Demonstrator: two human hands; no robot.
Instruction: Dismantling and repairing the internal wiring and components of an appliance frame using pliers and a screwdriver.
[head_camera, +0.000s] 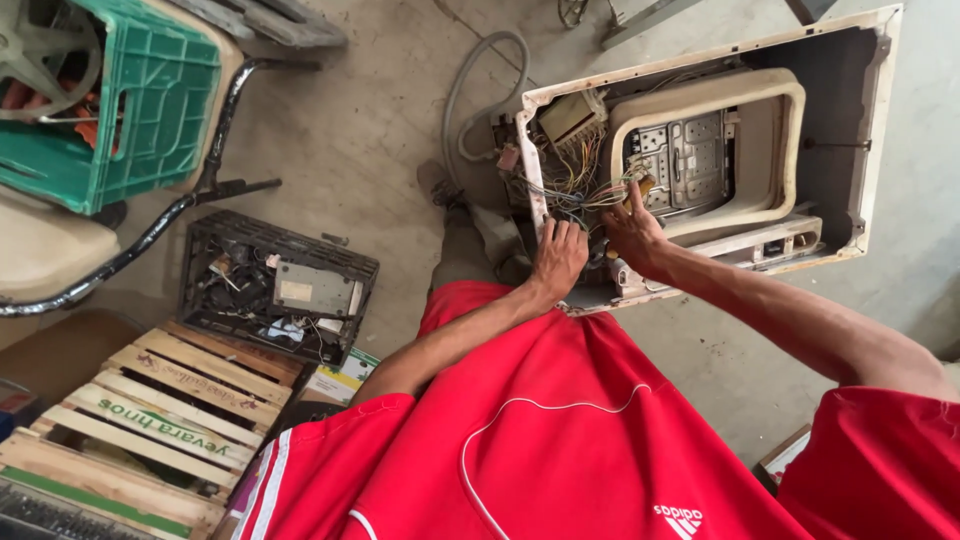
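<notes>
An opened white appliance casing (880, 150) lies on the concrete floor with its inside exposed. A cream plastic frame (775, 140) and a bundle of coloured wires (575, 180) show within. My left hand (558, 258) rests at the casing's near edge, fingers curled among the wires. My right hand (632, 232) is just to its right, fingers pinched on wires near a small brown part (645, 186). What exactly each hand grips is hidden by the fingers.
A grey hose (470, 90) curls on the floor left of the casing. A black crate of parts (275, 285) and a wooden crate (160, 420) sit at left. A green crate (150, 100) rests on a cream seat at top left.
</notes>
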